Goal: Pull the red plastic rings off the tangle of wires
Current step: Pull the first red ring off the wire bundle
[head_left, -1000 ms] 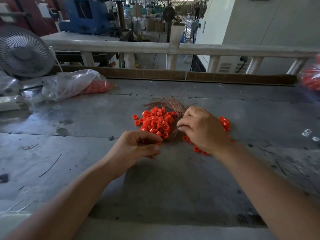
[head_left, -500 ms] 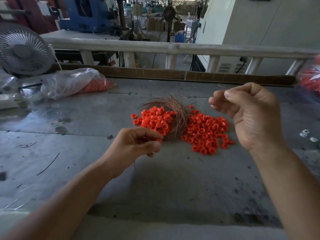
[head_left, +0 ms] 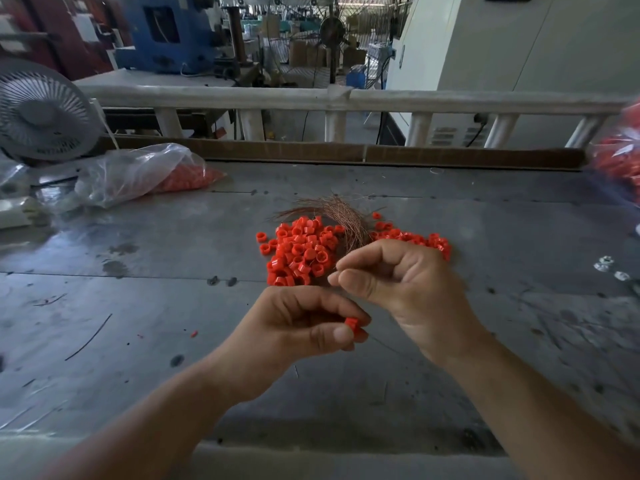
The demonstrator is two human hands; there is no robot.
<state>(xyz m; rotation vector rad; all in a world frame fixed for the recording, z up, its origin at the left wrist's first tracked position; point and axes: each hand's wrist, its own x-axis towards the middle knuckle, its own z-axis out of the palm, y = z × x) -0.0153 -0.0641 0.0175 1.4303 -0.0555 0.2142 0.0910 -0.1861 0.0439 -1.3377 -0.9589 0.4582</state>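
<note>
1 view only: the head camera, worn by the person, faces forward and tilts down over the table (head_left: 145,341). It sits close to the work. Both forearms enter from the bottom edge, and the left hand (head_left: 294,327) and right hand (head_left: 408,292) loom large mid-frame. The rings (head_left: 298,247) and wires (head_left: 343,216) lie just beyond them, near centre. The wide lens bows the rail (head_left: 207,98) across the upper third, and the left edge cuts the fan (head_left: 41,112).
</note>
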